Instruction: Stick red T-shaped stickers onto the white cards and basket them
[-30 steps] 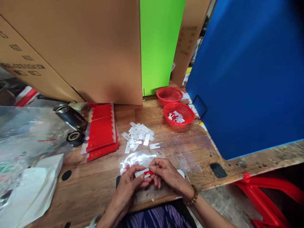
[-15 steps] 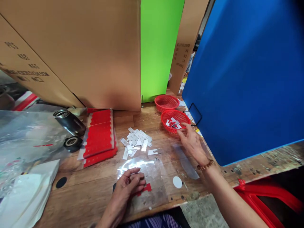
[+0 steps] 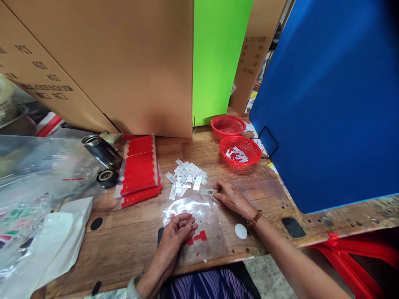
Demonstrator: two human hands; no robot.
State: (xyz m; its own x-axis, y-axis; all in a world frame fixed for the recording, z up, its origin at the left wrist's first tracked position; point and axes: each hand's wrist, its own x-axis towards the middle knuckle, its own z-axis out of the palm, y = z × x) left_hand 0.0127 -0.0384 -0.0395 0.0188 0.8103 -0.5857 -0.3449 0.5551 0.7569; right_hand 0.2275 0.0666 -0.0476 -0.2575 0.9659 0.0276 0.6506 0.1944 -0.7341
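Note:
My right hand (image 3: 232,198) has its thumb and fingers closed on the right end of a small silver-white plate (image 3: 206,192) with a dark slot, at table level. Left of that plate lies a loose pile of similar small plates (image 3: 187,176). My left hand (image 3: 179,230) rests over a clear plastic sheet (image 3: 213,243), its fingers curled in toward the thumb. Whether something small is pinched there is hidden. Red cut-out pieces (image 3: 201,236) stick to the sheet beside the left fingertips.
Two red baskets (image 3: 228,126) stand at the back, the nearer one holding white and red pieces (image 3: 237,154). Stacked red sheets (image 3: 140,166), a dark flask (image 3: 102,151) and its lid (image 3: 107,177) are left. A blue panel (image 3: 327,104) borders the right; cardboard (image 3: 149,70) stands behind.
My right hand has moved from the nearer basket down and left to the single plate beside the pile, closing its fingers on it. My left hand stays over the sheet. The view has shifted slightly.

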